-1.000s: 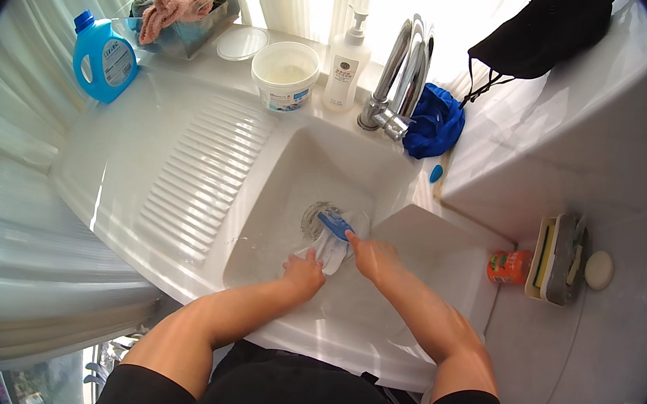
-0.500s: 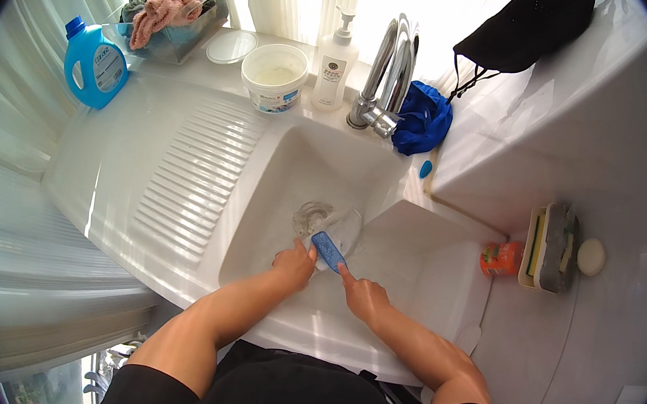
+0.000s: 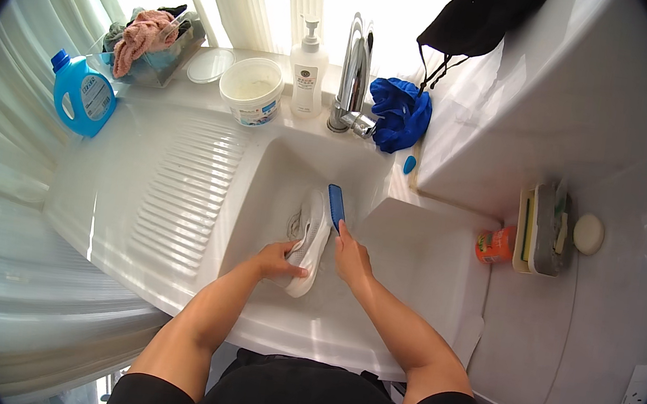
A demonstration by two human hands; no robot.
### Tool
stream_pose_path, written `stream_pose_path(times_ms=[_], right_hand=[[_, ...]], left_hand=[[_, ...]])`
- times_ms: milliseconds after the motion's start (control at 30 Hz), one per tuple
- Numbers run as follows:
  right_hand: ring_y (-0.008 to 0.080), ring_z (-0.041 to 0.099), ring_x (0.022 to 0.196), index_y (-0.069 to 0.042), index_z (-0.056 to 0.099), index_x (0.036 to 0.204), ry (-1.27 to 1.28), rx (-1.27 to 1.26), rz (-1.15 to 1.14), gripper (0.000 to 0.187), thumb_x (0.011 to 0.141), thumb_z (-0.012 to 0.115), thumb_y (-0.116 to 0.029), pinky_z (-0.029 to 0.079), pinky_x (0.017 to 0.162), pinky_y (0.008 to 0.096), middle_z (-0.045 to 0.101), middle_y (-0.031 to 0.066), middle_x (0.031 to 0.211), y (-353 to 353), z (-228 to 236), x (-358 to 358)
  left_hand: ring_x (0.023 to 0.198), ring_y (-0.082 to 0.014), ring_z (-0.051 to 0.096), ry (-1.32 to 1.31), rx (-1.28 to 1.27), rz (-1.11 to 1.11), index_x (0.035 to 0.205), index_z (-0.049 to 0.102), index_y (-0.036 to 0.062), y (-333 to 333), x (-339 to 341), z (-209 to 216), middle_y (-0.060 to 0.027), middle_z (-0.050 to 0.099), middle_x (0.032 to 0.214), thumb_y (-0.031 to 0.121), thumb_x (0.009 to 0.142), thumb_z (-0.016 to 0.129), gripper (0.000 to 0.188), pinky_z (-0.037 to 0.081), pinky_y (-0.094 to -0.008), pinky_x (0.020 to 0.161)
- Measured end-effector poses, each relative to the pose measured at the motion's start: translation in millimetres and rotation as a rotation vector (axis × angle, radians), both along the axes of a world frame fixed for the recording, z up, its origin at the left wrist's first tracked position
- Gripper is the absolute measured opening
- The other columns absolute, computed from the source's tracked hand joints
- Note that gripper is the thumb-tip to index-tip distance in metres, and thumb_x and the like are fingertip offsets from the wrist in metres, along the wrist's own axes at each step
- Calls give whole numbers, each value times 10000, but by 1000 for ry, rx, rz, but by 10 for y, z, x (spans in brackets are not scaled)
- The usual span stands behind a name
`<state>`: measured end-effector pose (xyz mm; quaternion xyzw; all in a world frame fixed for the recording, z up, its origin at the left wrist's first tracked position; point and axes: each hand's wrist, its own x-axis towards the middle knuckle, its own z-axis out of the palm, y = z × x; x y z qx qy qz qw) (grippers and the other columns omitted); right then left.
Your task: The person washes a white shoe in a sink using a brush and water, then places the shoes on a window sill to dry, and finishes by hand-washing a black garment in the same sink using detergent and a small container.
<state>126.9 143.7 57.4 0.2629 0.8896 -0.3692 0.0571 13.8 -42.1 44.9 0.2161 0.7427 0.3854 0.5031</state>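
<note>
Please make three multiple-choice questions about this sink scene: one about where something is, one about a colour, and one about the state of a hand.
1. Where does the blue plastic detergent bottle with a handle stand?
A. inside the basin
B. on the far left of the white ridged drainboard
C. on the right-hand shelf

2. What colour is the scrubbing brush in the right hand?
A. blue
B. red
C. yellow

3. What is the left hand doing?
A. hanging free
B. pressing the soap pump
C. gripping the white sneaker in the white sink basin

Answers:
1 B, the bottle stands at the drainboard's left end, near the curtain.
2 A, the brush beside the shoe is plainly blue.
3 C, its fingers wrap the shoe's near end.
</note>
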Motion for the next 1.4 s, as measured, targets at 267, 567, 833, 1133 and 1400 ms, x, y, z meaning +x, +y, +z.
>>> stream_pose_path(times_ms=[267, 567, 833, 1133, 1400], right_hand=[[423, 595, 860, -135, 388, 1357, -123, 73, 84, 431, 939, 406, -243, 467, 775, 470, 619, 235, 980, 89, 239, 232], [397, 604, 909, -159, 359, 1374, -271, 60, 240, 449, 938, 399, -257, 481, 796, 472, 626, 218, 999, -47, 519, 506], [356, 622, 783, -140, 402, 1357, -99, 57, -41, 425, 941, 414, -226, 489, 711, 432, 635, 211, 943, 218, -41, -334], [188, 509, 484, -188, 369, 1391, -93, -272, -51, 446, 950, 398, -250, 447, 476, 340, 548, 86, 666, -17, 282, 451], [252, 547, 494, -180, 337, 1403, -248, -316, -38, 462, 949, 368, -255, 483, 505, 386, 594, 143, 773, 119, 486, 384]], left_hand=[[1081, -272, 578, 313, -137, -169, 1372, 404, 140, -2, 111, -171, -170, 598, 1170, 412, 538, 815, 968, 420, -311, 931], [1088, -286, 572, 344, -126, -155, 1385, 384, 180, -83, 62, -229, -147, 586, 1197, 485, 534, 788, 991, 431, -323, 928], [1064, -278, 591, 400, -162, -228, 1390, 375, 179, 101, 84, -132, -183, 596, 1167, 477, 541, 800, 995, 437, -308, 917], [1077, -279, 581, 293, -149, -163, 1377, 399, 192, -13, 52, -197, -145, 587, 1198, 481, 521, 793, 986, 433, -319, 927], [1104, -265, 568, 229, -108, -117, 1374, 405, 207, -93, 33, -263, -129, 583, 1213, 439, 504, 821, 992, 420, -315, 945]])
